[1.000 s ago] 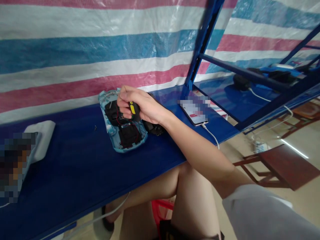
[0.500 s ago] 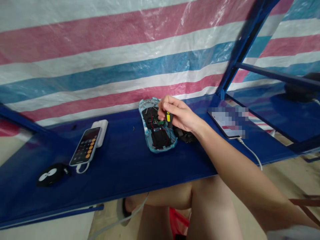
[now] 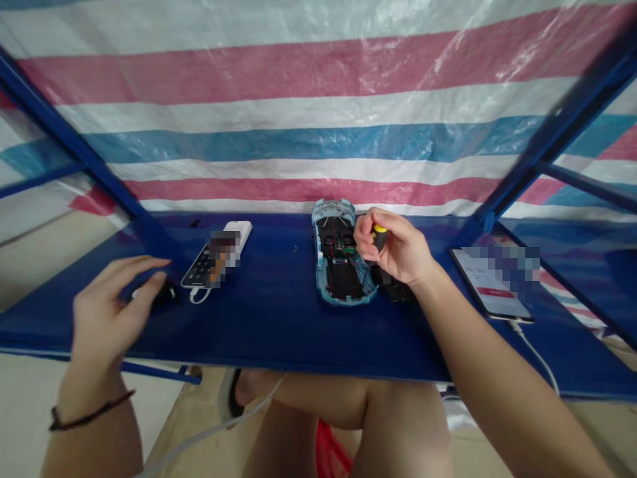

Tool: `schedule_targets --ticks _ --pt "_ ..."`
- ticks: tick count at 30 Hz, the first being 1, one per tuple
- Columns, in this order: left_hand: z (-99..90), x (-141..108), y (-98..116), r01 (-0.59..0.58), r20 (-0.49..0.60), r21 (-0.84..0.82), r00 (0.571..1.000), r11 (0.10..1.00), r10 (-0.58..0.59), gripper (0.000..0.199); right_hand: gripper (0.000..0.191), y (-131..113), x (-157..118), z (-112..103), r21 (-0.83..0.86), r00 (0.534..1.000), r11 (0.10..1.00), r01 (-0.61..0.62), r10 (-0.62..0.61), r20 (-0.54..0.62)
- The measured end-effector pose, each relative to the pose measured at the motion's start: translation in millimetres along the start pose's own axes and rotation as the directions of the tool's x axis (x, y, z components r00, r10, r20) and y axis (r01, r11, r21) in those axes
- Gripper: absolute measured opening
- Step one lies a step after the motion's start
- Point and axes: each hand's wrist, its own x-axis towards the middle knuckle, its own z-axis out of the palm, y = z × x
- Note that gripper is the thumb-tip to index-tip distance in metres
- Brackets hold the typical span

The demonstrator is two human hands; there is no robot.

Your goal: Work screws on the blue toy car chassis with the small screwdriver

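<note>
Blue tabletop (image 3: 259, 338) holds an opened toy car shell (image 3: 343, 289). The right hand (image 3: 395, 247) grips a yellow-handled screwdriver (image 3: 379, 234) just beside it, well apart from the left hand (image 3: 112, 309), which nears a small black object (image 3: 166, 295). A slip could snag the red wires (image 3: 338, 244) or knock what seems a tiny screw (image 3: 294, 249) away.

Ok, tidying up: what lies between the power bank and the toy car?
Head view: a tiny screw on the blue tabletop, between the power bank and toy car.

- right hand (image 3: 395, 247) grips a yellow-handled screwdriver (image 3: 379, 237), just beside a blue toy car shell (image 3: 343, 265) lying open, wires showing
- open left hand (image 3: 114, 312) near a black pouch (image 3: 168, 295), left end of the bench (image 3: 279, 348)
- phone (image 3: 200, 271) against a power bank (image 3: 239, 238), near the back edge
- cabled phone (image 3: 490, 285), right end
</note>
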Motion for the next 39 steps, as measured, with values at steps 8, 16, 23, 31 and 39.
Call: schedule_targets --ticks 8,16,23,31,39 --pt "27.9 25.0 -38.9 0.007 0.263 -0.112 0.964 0.994 0.023 0.052 0.036 1.8 2.7 -2.8 0.047 0.996 0.999 -0.002 0.006 -0.086" --pt "30.7 19.4 -39.7 -0.036 0.248 -0.063 0.967 0.997 0.05 0.051 0.036 1.1 1.9 -5.3 0.043 0.995 0.999 0.006 -0.001 -0.102" --pt "34.2 13.5 -49.5 0.014 0.133 -0.221 0.991 0.975 0.015 0.041 0.037 0.9 2.4 -6.2 0.034 0.994 0.999 0.005 -0.001 -0.11" --pt "48.7 22.9 -61.4 0.314 0.235 -0.311 0.94 0.897 -0.247 0.08 0.03 1.3 1.7 -7.3 0.044 0.992 0.999 -0.008 0.013 -0.124" --pt "45.9 25.7 -47.3 0.211 0.259 -0.093 0.949 0.973 -0.181 0.106 0.028 -0.1 1.4 -5.7 0.05 0.993 0.999 -0.011 0.017 -0.12"
